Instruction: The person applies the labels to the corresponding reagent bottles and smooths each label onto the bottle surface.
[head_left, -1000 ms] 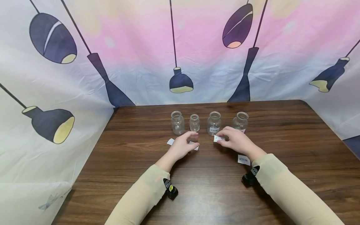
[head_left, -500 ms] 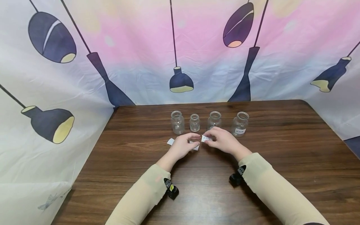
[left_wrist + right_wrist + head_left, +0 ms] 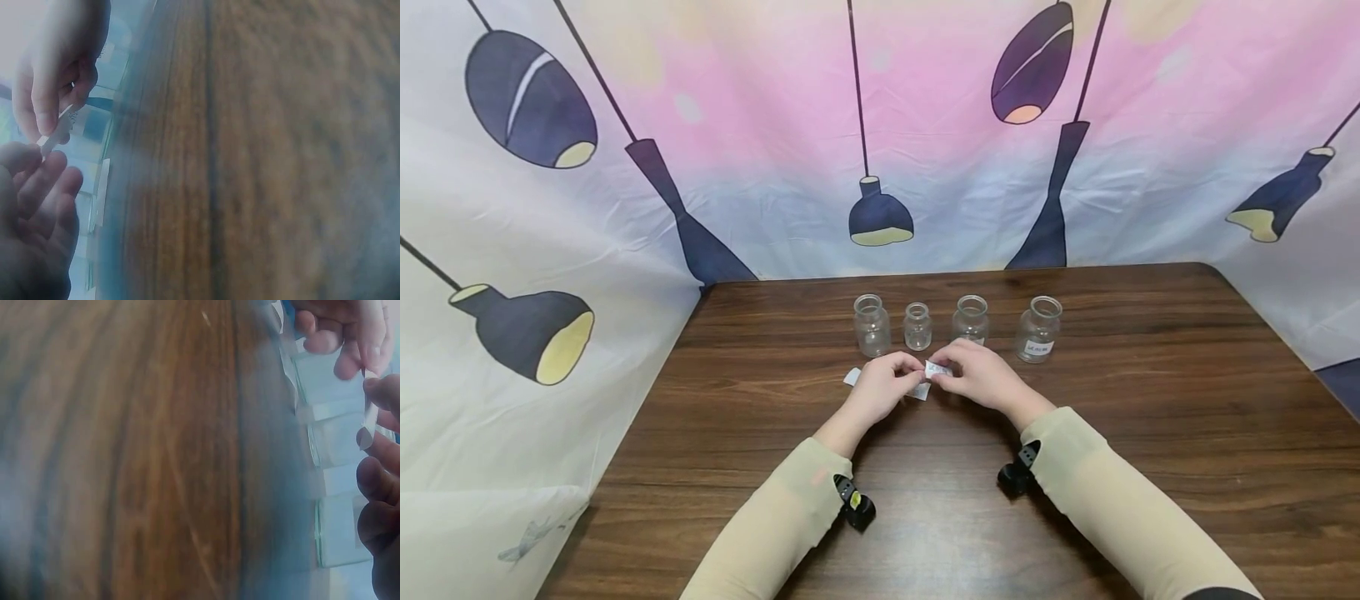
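Note:
Between both hands is a small white printed label [image 3: 937,370], raised above the table in front of the jars. My right hand [image 3: 981,377] pinches it by thumb and fingers from the right. At its other end, my left hand [image 3: 882,390] nips the edge with thumb and fingertip, as the right wrist view shows on the label [image 3: 370,415]. Beneath and beside the left hand lie more white labels, one piece [image 3: 852,377] left of it and one piece [image 3: 919,392] under its fingertips; the left hand partly hides them.
Several clear glass jars stand in a row behind the hands: a large jar [image 3: 872,327], a small jar [image 3: 917,327], a large jar [image 3: 972,317] partly behind the right hand, and a labelled jar [image 3: 1039,329]. The brown wooden table [image 3: 760,467] meets a printed curtain [image 3: 790,225] behind.
My right hand has moved left with the label until it met the left hand, which now grips the label's end. A label lying right of centre is now covered by the right sleeve.

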`<state>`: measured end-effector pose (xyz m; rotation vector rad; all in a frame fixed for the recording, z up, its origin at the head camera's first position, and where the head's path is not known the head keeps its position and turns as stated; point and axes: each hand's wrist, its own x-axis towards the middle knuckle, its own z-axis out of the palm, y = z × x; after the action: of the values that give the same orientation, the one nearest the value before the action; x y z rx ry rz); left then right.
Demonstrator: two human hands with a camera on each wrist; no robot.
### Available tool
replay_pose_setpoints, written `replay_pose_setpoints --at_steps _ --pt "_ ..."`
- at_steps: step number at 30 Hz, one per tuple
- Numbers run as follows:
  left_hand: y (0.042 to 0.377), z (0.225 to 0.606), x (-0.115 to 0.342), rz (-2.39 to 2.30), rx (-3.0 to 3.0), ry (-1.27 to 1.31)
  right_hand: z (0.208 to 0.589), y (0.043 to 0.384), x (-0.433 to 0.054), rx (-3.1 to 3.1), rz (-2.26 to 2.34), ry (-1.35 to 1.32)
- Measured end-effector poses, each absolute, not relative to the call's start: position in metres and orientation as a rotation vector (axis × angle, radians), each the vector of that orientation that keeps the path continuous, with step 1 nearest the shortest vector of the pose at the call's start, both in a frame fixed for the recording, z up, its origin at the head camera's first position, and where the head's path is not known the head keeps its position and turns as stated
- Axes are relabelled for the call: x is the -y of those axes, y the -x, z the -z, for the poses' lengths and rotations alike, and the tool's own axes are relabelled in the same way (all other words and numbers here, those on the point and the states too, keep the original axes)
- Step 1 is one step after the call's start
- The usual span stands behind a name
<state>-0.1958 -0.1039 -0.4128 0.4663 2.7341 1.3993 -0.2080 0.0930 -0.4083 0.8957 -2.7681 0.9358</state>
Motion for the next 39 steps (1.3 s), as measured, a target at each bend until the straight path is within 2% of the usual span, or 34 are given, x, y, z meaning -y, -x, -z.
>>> replay_pose_setpoints --at_steps 18,28,39 --pt "0.196 0.415 0.102 -1.8 -2.384 -0.385 0.414 0.205 -0.08 2.616 -0.947 -0.943" --pt "0.197 0.413 0.104 -1.872 -2.311 -0.386 0.413 0.203 -0.073 2.607 -1.172 -0.838" --pt "0.18 0.386 0.103 -1.874 -2.311 -0.439 0.418 0.202 -0.07 2.595 -1.446 -0.745"
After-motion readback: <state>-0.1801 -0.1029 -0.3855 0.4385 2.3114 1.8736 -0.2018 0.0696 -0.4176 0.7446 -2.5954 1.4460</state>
